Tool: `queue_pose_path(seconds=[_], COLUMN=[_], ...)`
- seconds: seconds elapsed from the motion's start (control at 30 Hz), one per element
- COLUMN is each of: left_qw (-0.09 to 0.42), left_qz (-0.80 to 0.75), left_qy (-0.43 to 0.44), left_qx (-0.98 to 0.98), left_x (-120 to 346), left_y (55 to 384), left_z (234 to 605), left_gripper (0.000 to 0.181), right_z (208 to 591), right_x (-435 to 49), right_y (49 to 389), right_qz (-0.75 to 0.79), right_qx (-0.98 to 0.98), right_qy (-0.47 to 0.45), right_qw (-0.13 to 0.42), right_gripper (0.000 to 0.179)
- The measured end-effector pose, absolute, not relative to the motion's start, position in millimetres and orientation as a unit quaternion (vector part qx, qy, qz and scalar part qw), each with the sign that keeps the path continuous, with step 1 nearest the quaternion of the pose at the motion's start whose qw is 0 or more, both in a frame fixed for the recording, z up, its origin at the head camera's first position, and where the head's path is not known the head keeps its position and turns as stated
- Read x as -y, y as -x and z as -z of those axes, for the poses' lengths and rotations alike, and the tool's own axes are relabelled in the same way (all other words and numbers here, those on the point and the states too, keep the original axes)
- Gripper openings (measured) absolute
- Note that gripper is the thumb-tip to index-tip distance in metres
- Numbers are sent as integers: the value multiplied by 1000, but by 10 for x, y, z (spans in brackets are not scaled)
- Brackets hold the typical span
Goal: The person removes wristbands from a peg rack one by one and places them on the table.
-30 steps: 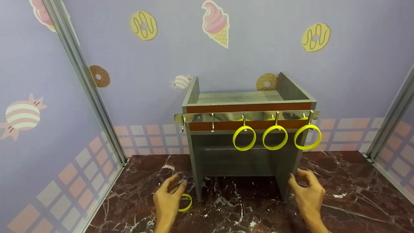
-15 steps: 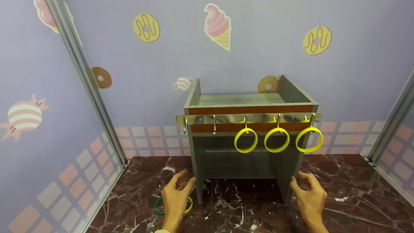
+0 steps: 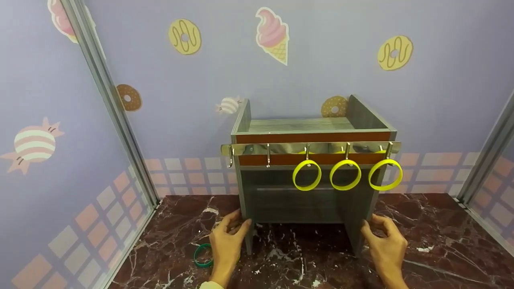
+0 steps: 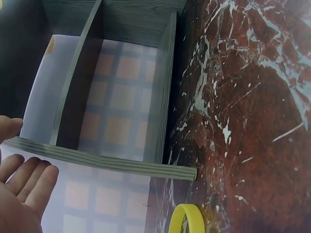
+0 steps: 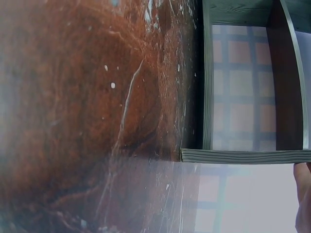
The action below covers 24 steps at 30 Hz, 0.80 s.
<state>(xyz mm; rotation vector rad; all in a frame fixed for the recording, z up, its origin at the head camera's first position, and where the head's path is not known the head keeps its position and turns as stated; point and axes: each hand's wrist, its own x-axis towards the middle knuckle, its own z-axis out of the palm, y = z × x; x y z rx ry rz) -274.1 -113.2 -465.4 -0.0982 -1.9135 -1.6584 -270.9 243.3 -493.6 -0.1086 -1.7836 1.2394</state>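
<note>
Grey grained shelf (image 3: 301, 206), bright yellow rings (image 3: 345, 188)

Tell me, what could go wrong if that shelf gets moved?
A jolt might shake the three yellow rings off their hooks. The left hand and right hand are at opposite sides of the grey shelf, so an uneven pull could tip it. The left hand is close to the green ring and might knock it.

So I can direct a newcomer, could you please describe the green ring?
Find the grey shelf unit on the marbled table, then the left hand at its left side. The green ring lies on the table, just left of that hand. Its colour sets it apart: the other rings are yellow.
</note>
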Motion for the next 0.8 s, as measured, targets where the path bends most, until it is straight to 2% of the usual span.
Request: queue_pose_path(seconds=[0.57, 0.8], left_qw=[359, 412], left_qz=[582, 557], left_qy=[8, 34], left_qx=[729, 720], left_x=[1033, 1034], left_y=[2838, 2910], left_z=[4708, 4763], left_gripper=[22, 22], right_z=[4977, 4951], right_x=[-2468, -2439], right_y=[2688, 2722], right_qz=[-501, -508], right_qx=[728, 727], right_qy=[42, 51], right_qw=[466, 460], right_gripper=[24, 23])
